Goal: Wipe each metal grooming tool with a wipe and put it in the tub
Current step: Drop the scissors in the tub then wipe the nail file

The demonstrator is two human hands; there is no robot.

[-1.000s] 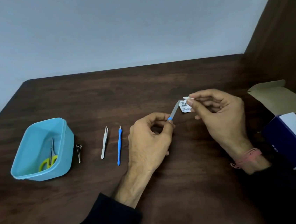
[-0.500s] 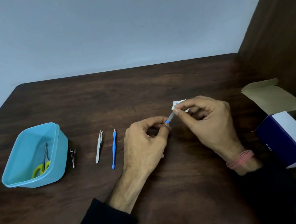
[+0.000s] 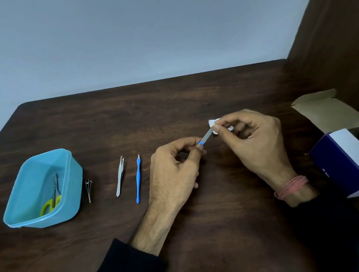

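While the nail file (image 3: 206, 137) hung above the table (image 3: 192, 99), the left hand (image 3: 173, 174) pinched its blue end and the right hand (image 3: 254, 141) pinched a wipe (image 3: 213, 122) round its tip — tub (image 3: 72, 180), holding scissors (image 3: 53, 196), far left.

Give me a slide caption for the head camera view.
Left hand holds nail file while right hand wipes it with wipe.

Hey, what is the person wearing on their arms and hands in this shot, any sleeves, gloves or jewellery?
Both hands are bare, with no gloves or rings visible. The left hand comes out of a black long sleeve pushed partway up the forearm. The right hand has a pinkish-red thread band wound round the wrist, just above a matching dark sleeve cuff.
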